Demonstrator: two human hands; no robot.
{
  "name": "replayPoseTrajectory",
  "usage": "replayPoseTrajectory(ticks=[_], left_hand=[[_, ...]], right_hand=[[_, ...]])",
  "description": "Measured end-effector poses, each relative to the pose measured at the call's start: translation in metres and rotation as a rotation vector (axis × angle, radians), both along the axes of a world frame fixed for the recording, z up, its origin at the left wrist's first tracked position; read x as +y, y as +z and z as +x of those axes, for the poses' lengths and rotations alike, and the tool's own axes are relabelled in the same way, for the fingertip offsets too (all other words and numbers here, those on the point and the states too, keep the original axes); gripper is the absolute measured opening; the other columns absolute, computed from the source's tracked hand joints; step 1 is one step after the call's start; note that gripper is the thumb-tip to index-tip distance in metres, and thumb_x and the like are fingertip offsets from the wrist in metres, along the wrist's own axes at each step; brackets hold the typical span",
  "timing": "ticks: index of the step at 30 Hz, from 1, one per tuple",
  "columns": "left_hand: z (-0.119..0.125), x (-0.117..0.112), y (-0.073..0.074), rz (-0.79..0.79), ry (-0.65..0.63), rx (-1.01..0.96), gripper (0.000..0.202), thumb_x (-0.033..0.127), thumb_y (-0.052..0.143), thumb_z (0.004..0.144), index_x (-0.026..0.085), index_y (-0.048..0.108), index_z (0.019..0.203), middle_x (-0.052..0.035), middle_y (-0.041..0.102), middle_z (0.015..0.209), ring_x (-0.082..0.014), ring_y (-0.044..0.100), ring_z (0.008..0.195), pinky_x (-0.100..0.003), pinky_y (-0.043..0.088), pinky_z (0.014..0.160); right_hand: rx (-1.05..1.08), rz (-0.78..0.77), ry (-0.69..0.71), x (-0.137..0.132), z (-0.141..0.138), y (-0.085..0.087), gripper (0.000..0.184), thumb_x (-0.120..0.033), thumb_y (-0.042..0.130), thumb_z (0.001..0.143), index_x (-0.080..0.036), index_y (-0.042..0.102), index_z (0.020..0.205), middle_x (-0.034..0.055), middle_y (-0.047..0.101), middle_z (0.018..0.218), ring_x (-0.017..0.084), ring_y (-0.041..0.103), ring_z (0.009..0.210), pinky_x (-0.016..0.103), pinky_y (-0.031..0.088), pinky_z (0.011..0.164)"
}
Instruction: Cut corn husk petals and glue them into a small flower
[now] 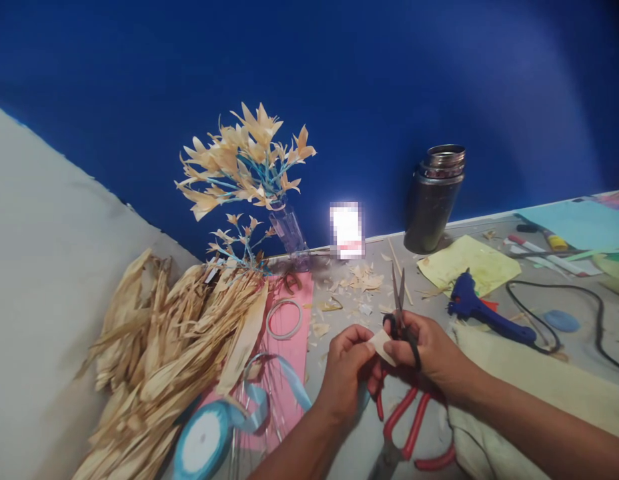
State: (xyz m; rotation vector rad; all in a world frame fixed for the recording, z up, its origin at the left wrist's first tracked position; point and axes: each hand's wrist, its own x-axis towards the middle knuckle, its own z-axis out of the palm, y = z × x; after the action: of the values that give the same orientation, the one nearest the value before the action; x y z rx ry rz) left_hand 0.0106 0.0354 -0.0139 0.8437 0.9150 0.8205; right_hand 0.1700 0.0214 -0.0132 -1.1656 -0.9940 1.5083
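A small pale piece of corn husk (383, 348) is pinched between the fingertips of my left hand (347, 363). My right hand (429, 350) has its fingers around the dark handles of a pair of scissors (399, 300), whose narrow blades point up and stand slightly apart. The right thumb also touches the husk piece's edge. Under my hands lie red-handled pliers (404, 427), partly hidden by the hands. Husk scraps (362, 279) are scattered on the table beyond the scissors.
Dried corn husks (154, 353) pile up at left beside a blue ribbon spool (203, 440) and pink paper (294, 373). Husk flowers stand in a clear bottle (288, 230). A dark flask (434, 200) stands behind; a blue glue gun (484, 313) with its cord lies at right.
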Motion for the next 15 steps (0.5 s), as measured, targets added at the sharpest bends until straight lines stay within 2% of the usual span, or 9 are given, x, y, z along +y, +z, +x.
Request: replayPoseTrajectory(ticks=[4, 6, 11, 13, 15], left_hand=[[0.002, -0.0029, 0.0033, 0.056, 0.006, 0.136, 0.016, 0.025, 0.069, 0.063, 0.018, 0.054, 0.065, 0.0059, 0.047, 0.044, -0.0061, 0.038, 0.036, -0.02, 0.027, 0.039], [0.0015, -0.0031, 0.0045, 0.067, -0.001, 0.143, 0.013, 0.021, 0.067, 0.06, 0.017, 0.055, 0.062, 0.0058, 0.047, 0.044, -0.0053, 0.037, 0.036, -0.019, 0.026, 0.039], [-0.0022, -0.0005, 0.0044, 0.029, 0.027, 0.069, 0.009, 0.021, 0.064, 0.06, 0.017, 0.057, 0.061, 0.004, 0.049, 0.044, -0.0058, 0.037, 0.036, -0.019, 0.025, 0.037], [-0.0027, -0.0004, 0.0037, 0.007, 0.02, -0.022, 0.01, 0.023, 0.064, 0.06, 0.017, 0.06, 0.067, 0.0026, 0.053, 0.048, -0.0075, 0.041, 0.038, -0.02, 0.029, 0.037], [-0.0024, -0.0011, 0.0034, -0.002, -0.007, -0.086, 0.017, 0.028, 0.067, 0.064, 0.017, 0.061, 0.076, 0.0013, 0.058, 0.052, -0.0097, 0.045, 0.039, -0.021, 0.035, 0.038]], right_hand=[[-0.1, 0.061, 0.01, -0.0029, -0.0038, 0.0034, 0.024, -0.027, 0.074, 0.061, -0.019, 0.058, 0.077, -0.0051, 0.053, 0.065, 0.012, 0.046, 0.06, 0.023, 0.036, 0.054], [-0.093, 0.055, 0.015, -0.004, -0.004, 0.0044, 0.024, -0.027, 0.073, 0.062, -0.019, 0.058, 0.079, -0.0058, 0.052, 0.065, 0.011, 0.044, 0.059, 0.023, 0.034, 0.052], [0.054, -0.038, -0.058, -0.002, 0.0006, 0.0038, 0.03, -0.033, 0.076, 0.066, -0.019, 0.056, 0.085, -0.0072, 0.051, 0.065, 0.009, 0.044, 0.056, 0.023, 0.036, 0.052], [0.06, -0.051, -0.11, -0.001, 0.0018, 0.0034, 0.033, -0.034, 0.078, 0.066, -0.019, 0.057, 0.088, -0.0071, 0.052, 0.066, 0.01, 0.046, 0.055, 0.023, 0.037, 0.052], [0.052, -0.039, -0.098, -0.0018, 0.001, 0.0027, 0.035, -0.033, 0.079, 0.065, -0.019, 0.057, 0.088, -0.0062, 0.055, 0.067, 0.011, 0.051, 0.056, 0.024, 0.041, 0.053]])
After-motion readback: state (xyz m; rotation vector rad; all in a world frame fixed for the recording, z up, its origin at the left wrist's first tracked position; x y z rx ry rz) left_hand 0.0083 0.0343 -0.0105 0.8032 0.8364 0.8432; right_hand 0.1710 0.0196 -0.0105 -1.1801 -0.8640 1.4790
